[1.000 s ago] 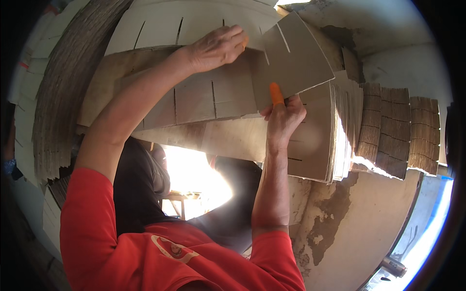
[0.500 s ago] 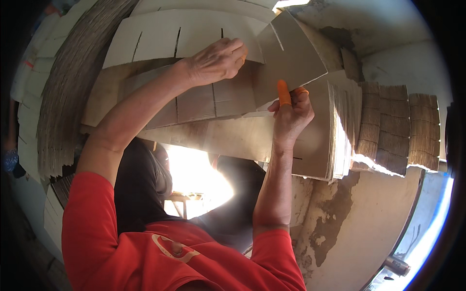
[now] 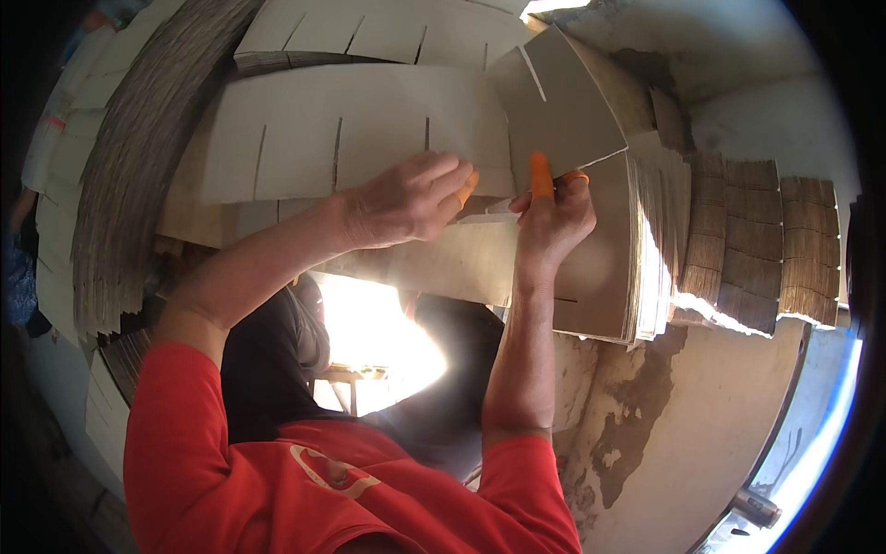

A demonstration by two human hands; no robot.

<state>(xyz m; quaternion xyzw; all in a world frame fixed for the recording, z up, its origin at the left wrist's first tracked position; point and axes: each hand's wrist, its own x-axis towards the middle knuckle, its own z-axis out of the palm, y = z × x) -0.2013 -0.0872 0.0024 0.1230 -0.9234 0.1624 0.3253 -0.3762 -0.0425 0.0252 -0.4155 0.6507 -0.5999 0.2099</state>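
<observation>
My left hand [image 3: 406, 198] is closed on the near edge of a pale grey cardboard strip [image 3: 295, 148] with several narrow slits cut in it. An orange finger cot covers one of its fingertips. My right hand [image 3: 558, 217], with orange cots on two digits, pinches a smaller cardboard piece [image 3: 577, 106] with one slit, tilted up at the strip's right end. The two pieces meet or overlap there; whether they are joined I cannot tell. Under my left hand, part of another cardboard sheet [image 3: 257, 218] lies on the wooden board [image 3: 415, 258], mostly covered.
Behind the strip lies a stack of slit cardboard [image 3: 388, 32]. A long tall stack [image 3: 152, 157] runs along the left. To the right stand upright cardboard sheets [image 3: 591, 268] and brown bundles [image 3: 743, 245] against a peeling wall [image 3: 683, 406]. A metal cylinder [image 3: 755, 506] sits at lower right.
My left hand has drawn the slit strip toward me, uncovering the stack behind and covering most of the sheet below. My right hand has stayed nearly still with its piece.
</observation>
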